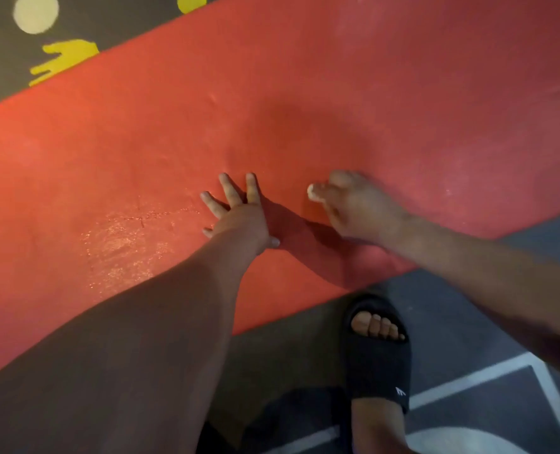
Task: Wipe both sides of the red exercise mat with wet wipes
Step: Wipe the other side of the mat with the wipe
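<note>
Under blurred right hand [354,209], mostly hidden wipe [314,193]

Dim warm light; hard shadow right of left hand [236,214]; right hand [354,208], wet wipe [314,191] motion-blurred; damp mat [124,244] glints.

Open red mat [305,77] lies ahead of us and to both sides. Our flat left hand [236,214] and our right hand [357,208], curled on a white wipe [314,192], leave a narrow strip of mat between them. Behind, our black slide [377,362] stands just off the mat's edge.
</note>
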Action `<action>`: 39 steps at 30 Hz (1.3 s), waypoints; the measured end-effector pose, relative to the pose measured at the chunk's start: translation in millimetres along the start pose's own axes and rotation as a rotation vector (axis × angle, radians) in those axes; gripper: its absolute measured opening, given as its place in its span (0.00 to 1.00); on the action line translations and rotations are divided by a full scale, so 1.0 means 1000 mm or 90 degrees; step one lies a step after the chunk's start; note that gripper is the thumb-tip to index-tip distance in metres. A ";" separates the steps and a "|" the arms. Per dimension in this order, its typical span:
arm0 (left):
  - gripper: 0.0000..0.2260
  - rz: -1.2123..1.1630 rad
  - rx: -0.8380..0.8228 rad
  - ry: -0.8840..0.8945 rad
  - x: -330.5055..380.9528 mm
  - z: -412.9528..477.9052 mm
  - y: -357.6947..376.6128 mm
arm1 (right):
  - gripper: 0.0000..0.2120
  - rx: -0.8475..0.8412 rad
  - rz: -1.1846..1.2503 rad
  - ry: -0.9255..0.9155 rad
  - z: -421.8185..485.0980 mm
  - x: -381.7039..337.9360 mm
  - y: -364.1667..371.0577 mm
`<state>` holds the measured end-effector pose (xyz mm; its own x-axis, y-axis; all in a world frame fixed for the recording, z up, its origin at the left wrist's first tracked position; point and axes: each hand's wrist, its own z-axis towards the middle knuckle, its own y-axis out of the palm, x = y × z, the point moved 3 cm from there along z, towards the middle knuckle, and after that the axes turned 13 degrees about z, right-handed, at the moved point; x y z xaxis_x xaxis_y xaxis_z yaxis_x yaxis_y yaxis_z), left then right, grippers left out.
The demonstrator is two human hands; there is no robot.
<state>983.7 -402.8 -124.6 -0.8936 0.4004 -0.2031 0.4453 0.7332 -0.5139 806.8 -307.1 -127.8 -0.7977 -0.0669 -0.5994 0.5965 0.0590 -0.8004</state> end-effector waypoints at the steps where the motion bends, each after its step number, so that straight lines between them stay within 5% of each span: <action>1: 0.61 -0.003 0.003 -0.002 0.000 0.000 0.000 | 0.12 -0.057 0.018 -0.056 -0.015 -0.009 0.000; 4: 0.62 -0.008 0.013 0.004 0.000 0.000 0.000 | 0.09 -0.166 0.081 -0.100 -0.020 -0.007 -0.013; 7: 0.61 -0.007 0.018 0.003 0.002 -0.001 -0.001 | 0.09 0.014 -0.026 0.007 0.006 0.036 -0.040; 9: 0.62 0.000 0.019 -0.001 0.003 -0.001 -0.001 | 0.14 0.132 -0.087 0.196 0.015 0.064 -0.050; 11: 0.62 0.006 0.016 -0.007 0.002 0.000 -0.001 | 0.18 0.127 -0.100 0.260 0.013 0.060 -0.041; 18: 0.61 -0.033 0.030 -0.001 0.003 -0.001 0.002 | 0.27 -0.168 0.011 -0.063 -0.056 -0.029 -0.001; 25: 0.50 -0.080 0.089 0.078 -0.005 -0.020 0.037 | 0.16 0.179 -0.107 0.291 -0.062 0.054 -0.039; 32: 0.54 -0.062 0.056 0.040 0.014 -0.030 0.061 | 0.17 -0.059 -0.004 -0.012 -0.104 -0.027 0.035; 39: 0.56 -0.047 0.079 0.018 0.014 -0.026 0.066 | 0.09 0.262 -0.146 0.379 -0.127 0.058 -0.033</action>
<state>1001.9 -334.7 -140.0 -0.9209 0.3643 -0.1383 0.3664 0.6884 -0.6260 729.5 -186.5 -135.6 -0.7494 0.5229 -0.4061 0.3016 -0.2765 -0.9125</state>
